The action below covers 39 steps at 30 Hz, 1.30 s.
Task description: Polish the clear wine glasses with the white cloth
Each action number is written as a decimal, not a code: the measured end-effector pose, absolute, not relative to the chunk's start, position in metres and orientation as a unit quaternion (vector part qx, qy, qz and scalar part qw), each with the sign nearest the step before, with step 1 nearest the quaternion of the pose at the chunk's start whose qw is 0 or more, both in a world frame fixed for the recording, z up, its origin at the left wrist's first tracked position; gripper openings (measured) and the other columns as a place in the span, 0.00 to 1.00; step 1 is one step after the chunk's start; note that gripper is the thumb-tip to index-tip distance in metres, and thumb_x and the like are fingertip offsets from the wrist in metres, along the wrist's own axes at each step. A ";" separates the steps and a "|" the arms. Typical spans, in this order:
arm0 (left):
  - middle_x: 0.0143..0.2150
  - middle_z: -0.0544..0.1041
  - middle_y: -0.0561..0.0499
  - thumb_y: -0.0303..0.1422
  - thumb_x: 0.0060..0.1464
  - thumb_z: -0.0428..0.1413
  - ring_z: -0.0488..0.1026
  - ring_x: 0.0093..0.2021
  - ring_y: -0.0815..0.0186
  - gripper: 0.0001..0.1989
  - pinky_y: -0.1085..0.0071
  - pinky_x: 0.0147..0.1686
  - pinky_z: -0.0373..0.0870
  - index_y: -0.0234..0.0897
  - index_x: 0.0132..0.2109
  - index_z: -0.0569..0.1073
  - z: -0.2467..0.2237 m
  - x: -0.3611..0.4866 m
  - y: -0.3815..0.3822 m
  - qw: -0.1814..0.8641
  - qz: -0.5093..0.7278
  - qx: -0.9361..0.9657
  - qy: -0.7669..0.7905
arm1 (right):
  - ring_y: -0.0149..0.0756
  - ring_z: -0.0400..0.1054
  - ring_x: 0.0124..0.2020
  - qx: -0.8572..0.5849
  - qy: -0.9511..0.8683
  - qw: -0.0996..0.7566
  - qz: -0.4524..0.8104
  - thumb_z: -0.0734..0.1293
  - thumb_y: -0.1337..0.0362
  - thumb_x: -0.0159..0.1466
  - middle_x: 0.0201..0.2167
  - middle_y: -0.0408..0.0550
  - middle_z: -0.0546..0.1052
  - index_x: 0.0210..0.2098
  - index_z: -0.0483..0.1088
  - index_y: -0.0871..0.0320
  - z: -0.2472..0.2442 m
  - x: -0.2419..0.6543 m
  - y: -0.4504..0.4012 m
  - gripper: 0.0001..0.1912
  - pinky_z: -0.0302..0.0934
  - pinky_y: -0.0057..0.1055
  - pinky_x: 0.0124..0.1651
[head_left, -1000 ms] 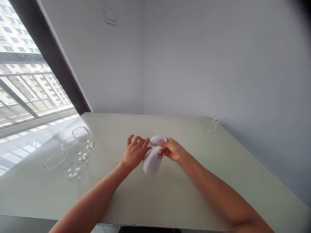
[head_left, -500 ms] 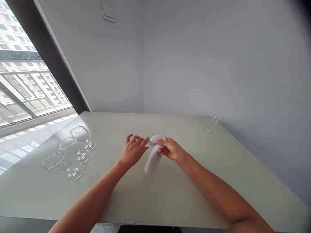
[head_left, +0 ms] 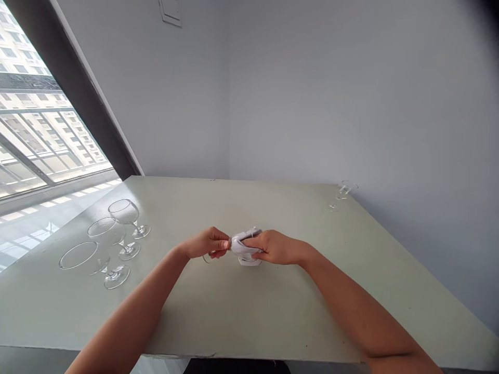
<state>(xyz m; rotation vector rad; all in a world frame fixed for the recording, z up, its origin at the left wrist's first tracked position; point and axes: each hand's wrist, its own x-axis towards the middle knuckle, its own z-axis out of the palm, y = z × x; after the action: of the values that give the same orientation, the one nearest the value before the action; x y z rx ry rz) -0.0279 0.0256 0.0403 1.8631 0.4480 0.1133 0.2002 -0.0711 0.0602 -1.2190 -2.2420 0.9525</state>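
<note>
While they work at the middle of the pale green table, the left hand pinches a white cloth with closed fingers and the right hand curls over it, gripping a wine glass mostly hidden, its rim showing near the left hand. Wiping seems in hand; the thin glass calls for a steady, gentle hold.

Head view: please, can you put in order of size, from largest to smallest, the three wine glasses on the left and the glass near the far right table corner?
1. The nearest wine glass
2. The middle wine glass
3. The farthest wine glass
4. The corner glass

This is only apparent size: nearness to the camera may cause these differences, so their true sizes are unsure.
</note>
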 end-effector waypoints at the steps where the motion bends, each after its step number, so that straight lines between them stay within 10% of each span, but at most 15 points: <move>1: 0.18 0.64 0.53 0.49 0.50 0.49 0.58 0.18 0.74 0.23 0.75 0.20 0.59 0.32 0.21 0.68 0.037 -0.027 0.027 0.603 0.038 0.775 0.184 | 0.29 0.65 0.26 -0.439 -0.820 0.198 0.309 0.62 0.69 0.56 0.29 0.40 0.73 0.45 0.70 0.45 0.059 0.201 -0.070 0.19 0.57 0.24 0.25; 9: 0.15 0.56 0.58 0.48 0.53 0.47 0.51 0.15 0.77 0.25 0.71 0.22 0.65 0.27 0.37 0.73 0.020 -0.016 0.026 0.768 0.062 0.615 0.171 | 0.30 0.68 0.34 -0.529 -0.805 0.203 0.174 0.57 0.67 0.61 0.41 0.36 0.74 0.47 0.68 0.39 0.075 0.213 -0.068 0.19 0.61 0.26 0.32; 20: 0.25 0.64 0.53 0.45 0.49 0.52 0.65 0.24 0.72 0.18 0.75 0.25 0.62 0.34 0.39 0.71 0.010 -0.001 0.018 0.705 0.177 0.605 0.324 | 0.39 0.62 0.49 -0.531 -0.780 0.290 -0.158 0.59 0.70 0.61 0.47 0.40 0.73 0.51 0.66 0.51 0.070 0.210 -0.061 0.19 0.52 0.41 0.54; 24: 0.20 0.65 0.53 0.40 0.52 0.48 0.60 0.20 0.73 0.15 0.75 0.22 0.56 0.34 0.24 0.67 0.006 0.004 0.009 0.513 0.204 0.748 0.368 | 0.42 0.61 0.50 -0.449 -0.858 0.235 -0.079 0.59 0.59 0.63 0.42 0.43 0.76 0.47 0.68 0.51 0.058 0.180 -0.063 0.15 0.40 0.50 0.59; 30: 0.24 0.69 0.51 0.33 0.57 0.43 0.63 0.25 0.68 0.12 0.70 0.31 0.56 0.37 0.35 0.70 -0.001 0.009 -0.004 0.146 0.246 0.923 0.257 | 0.37 0.67 0.36 -0.519 -0.753 0.325 0.242 0.56 0.56 0.64 0.32 0.46 0.76 0.32 0.73 0.55 0.053 0.198 -0.051 0.17 0.58 0.35 0.39; 34: 0.29 0.72 0.50 0.34 0.58 0.42 0.66 0.29 0.68 0.13 0.70 0.34 0.59 0.38 0.46 0.67 -0.004 0.014 -0.008 0.164 0.285 0.910 0.254 | 0.34 0.65 0.27 -0.471 -0.540 0.434 0.546 0.62 0.51 0.58 0.24 0.47 0.73 0.25 0.72 0.61 0.044 0.219 -0.034 0.19 0.58 0.30 0.30; 39: 0.27 0.69 0.56 0.35 0.56 0.45 0.65 0.27 0.71 0.18 0.74 0.30 0.61 0.44 0.54 0.60 -0.002 0.017 -0.010 0.360 0.353 0.785 0.360 | 0.34 0.66 0.30 -0.438 -0.310 0.651 0.538 0.65 0.50 0.54 0.28 0.46 0.73 0.31 0.71 0.60 0.025 0.190 -0.029 0.18 0.60 0.30 0.31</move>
<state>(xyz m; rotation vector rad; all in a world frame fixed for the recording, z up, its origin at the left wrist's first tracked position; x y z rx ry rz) 0.0172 -0.0102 -0.0019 2.0228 0.9271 0.9108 0.1904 -0.0288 0.0245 -0.9944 -0.7041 1.2210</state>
